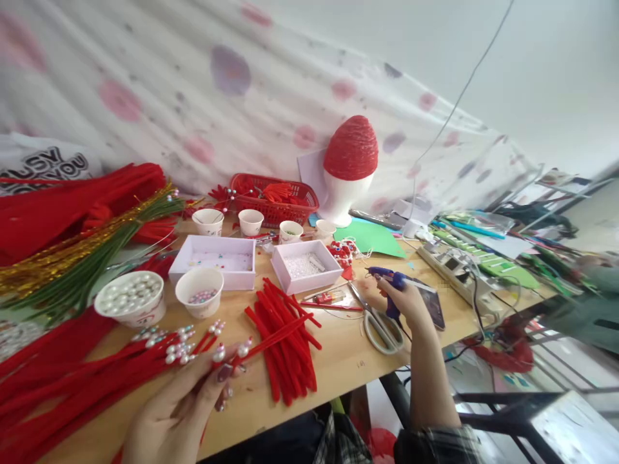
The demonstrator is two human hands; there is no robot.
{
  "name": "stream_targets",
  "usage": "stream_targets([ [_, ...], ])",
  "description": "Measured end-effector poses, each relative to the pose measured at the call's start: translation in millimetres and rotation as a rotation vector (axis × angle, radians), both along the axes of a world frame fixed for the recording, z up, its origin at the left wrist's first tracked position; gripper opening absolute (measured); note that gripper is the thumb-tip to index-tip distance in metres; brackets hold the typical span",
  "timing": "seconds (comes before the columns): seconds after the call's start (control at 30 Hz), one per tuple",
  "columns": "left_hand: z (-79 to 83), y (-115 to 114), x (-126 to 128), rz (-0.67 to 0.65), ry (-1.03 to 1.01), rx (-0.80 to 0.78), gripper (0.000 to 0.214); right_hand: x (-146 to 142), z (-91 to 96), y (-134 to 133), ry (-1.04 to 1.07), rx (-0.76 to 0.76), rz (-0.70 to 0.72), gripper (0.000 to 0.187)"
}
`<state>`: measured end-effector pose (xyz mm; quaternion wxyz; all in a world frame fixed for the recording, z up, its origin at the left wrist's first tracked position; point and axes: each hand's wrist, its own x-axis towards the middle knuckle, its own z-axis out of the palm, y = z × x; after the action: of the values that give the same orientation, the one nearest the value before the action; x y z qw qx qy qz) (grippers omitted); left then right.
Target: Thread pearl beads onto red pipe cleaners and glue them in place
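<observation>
My left hand (186, 393) pinches red pipe cleaners (280, 336) tipped with pearl beads (219, 352), near the table's front edge. On the right, my right hand (403, 298) is wrapped round a blue hot glue gun (387, 277), its nozzle pointing left. Between the hands lies a pile of short red pipe cleaners (285, 361). Scissors (382, 325) with grey handles rest just below the glue gun. Left of my left hand are more bead-tipped red stems (120, 367). A paper cup of white pearls (130, 298) and a cup of small pink beads (199, 293) stand behind them.
Two white box trays (213, 261) (305, 267) hold small beads. Farther back are a red basket (275, 203) and a white head form (345, 187) wrapped in red. A power strip (449, 274) with cables lies right; red and green bundles (72, 212) fill the left.
</observation>
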<state>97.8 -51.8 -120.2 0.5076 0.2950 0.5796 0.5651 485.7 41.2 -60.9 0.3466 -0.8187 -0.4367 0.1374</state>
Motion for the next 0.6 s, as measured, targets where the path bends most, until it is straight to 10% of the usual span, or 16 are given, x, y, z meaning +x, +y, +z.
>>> stream_targets([
  [0.27,15.9,9,14,0.068,-0.094,-0.067,0.052,-28,11.1,-51,-0.257,-0.181,-0.128,0.039],
  [0.33,17.0,12,14,0.031,-0.114,-0.090,0.057,-52,25.6,-58,-0.278,-0.166,0.112,0.035],
  [0.47,22.5,15,11,-0.116,-0.112,-0.095,0.057,-105,46.7,1,-0.352,-0.075,0.688,0.017],
  [0.6,31.1,6,11,-0.112,-0.101,-0.008,0.053,-132,40.9,87,-0.337,-0.140,0.852,0.018],
])
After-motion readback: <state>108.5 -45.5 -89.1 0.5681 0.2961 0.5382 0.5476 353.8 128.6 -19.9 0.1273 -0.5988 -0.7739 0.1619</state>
